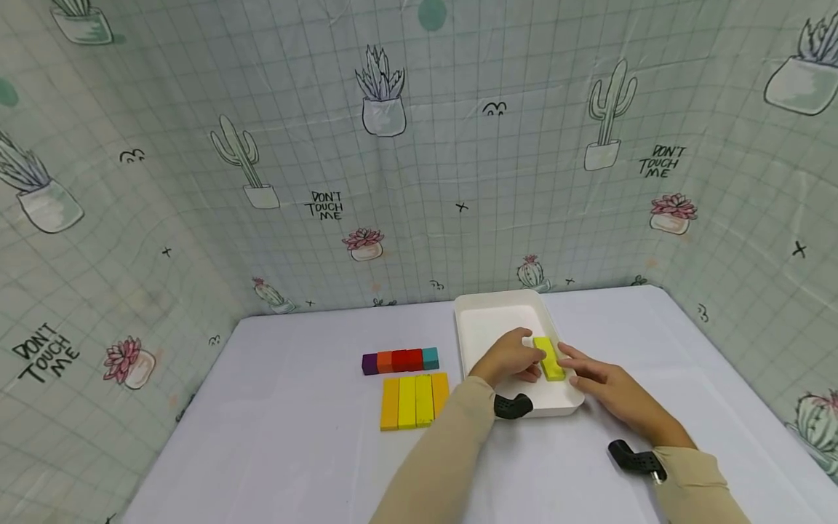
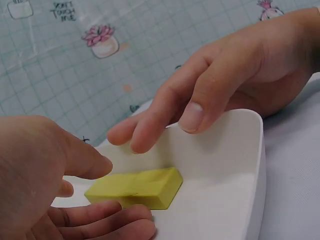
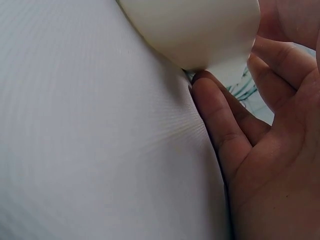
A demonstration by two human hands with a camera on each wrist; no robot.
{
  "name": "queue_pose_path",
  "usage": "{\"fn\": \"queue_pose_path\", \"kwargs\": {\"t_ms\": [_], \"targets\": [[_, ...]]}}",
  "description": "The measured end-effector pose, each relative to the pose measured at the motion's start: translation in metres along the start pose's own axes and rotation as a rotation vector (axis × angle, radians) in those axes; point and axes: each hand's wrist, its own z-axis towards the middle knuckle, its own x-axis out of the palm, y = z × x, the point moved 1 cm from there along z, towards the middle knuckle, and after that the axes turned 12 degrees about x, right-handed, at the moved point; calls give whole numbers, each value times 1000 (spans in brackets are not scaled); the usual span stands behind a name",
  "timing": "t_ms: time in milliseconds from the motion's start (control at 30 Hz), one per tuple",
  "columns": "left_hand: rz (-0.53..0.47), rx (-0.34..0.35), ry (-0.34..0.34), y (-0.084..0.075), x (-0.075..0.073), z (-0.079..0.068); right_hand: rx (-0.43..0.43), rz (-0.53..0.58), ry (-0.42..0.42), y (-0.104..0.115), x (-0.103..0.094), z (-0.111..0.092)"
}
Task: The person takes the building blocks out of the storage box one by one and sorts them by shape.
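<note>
A yellow wooden block (image 1: 548, 359) lies flat inside the white tray (image 1: 484, 314), near its right wall. My left hand (image 1: 512, 356) reaches into the tray just left of the block. In the left wrist view, the thumb and fingers of that hand (image 2: 35, 170) are spread apart beside the yellow block (image 2: 135, 187), not closed round it. My right hand (image 1: 609, 389) is at the tray's right rim, with some fingers extended over it toward the block. From the right wrist, its lower fingers (image 3: 220, 110) lie low against the tray's outer side, by the tablecloth.
Left of the tray, a row of small cubes, purple (image 1: 369, 364), orange (image 1: 384, 362), red (image 1: 407, 359) and teal (image 1: 430, 357), lies behind several yellow and orange blocks (image 1: 407, 402) set side by side. A plant-printed cloth (image 1: 419, 167) hangs behind the white table (image 1: 294, 437).
</note>
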Motion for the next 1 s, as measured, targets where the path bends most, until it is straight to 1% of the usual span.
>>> {"fn": "queue_pose_path", "kwargs": {"t_ms": [133,233,367,467,600,767,867,1000], "targets": [[21,-12,7,-1,4,1,-13,5,-6,1,0,1],[26,-21,3,1,5,3,-13,16,-1,2,0,1],[0,-35,6,5,5,4,-6,28,9,3,1,0],[-10,-36,7,6,6,4,-17,24,5,5,0,-3],[12,-38,-2,5,9,2,-17,30,4,7,1,-5],[41,-53,-14,3,11,-1,5,34,12,6,1,-5],[46,-36,-12,2,12,-2,9,28,14,7,0,-4],[67,6,5,2,13,-2,16,34,12,6,0,-3]]}}
